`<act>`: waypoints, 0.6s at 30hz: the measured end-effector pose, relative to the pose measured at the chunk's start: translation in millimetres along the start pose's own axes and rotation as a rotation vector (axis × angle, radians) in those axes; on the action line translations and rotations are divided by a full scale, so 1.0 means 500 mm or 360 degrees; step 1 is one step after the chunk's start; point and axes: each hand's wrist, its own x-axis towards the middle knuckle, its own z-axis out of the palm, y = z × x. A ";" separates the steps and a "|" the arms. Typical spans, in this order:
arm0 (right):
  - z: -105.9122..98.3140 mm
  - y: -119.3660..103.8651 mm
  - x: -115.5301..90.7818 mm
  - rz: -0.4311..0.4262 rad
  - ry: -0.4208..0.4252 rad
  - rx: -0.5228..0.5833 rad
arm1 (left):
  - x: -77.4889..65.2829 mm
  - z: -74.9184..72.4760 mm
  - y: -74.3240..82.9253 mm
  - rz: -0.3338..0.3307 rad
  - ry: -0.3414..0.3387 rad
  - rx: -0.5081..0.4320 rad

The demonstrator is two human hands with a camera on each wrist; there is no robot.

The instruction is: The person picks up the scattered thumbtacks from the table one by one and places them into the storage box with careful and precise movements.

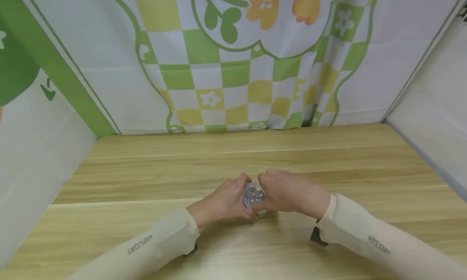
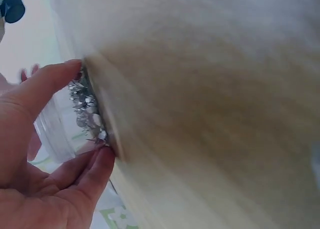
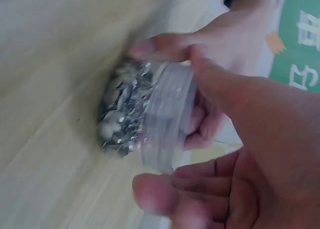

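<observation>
A small clear plastic jar [image 1: 252, 194] stands on the wooden table between both hands. Silver thumbtacks [image 3: 122, 111] fill its lower part, with their points and round heads also showing in the left wrist view. My left hand [image 1: 228, 199] grips the base of the jar from the left, thumb on one side and fingers on the other. Around the ridged clear screw lid [image 3: 167, 116], my right hand [image 1: 292, 192] curls its thumb and fingers from the right. Part of the jar is hidden behind the right hand in the head view.
The wood-grain table [image 1: 146, 166] spreads out around the hands. Behind it hangs a green, yellow and white checked curtain [image 1: 233, 89] with flower prints. Pale side walls [image 1: 430, 89] border the table. Light sleeves [image 1: 160, 243] cover both forearms.
</observation>
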 end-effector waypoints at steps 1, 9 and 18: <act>0.003 0.000 0.002 -0.0008 0.0035 -0.0040 | 0.000 0.001 0.002 -0.0008 -0.0008 0.0004; -0.007 -0.012 -0.007 -0.0105 -0.0058 0.0039 | -0.001 0.005 0.012 -0.0033 -0.0035 -0.0069; -0.016 -0.025 0.000 0.0011 -0.0038 0.0022 | 0.003 -0.001 0.012 -0.0086 -0.0052 -0.0079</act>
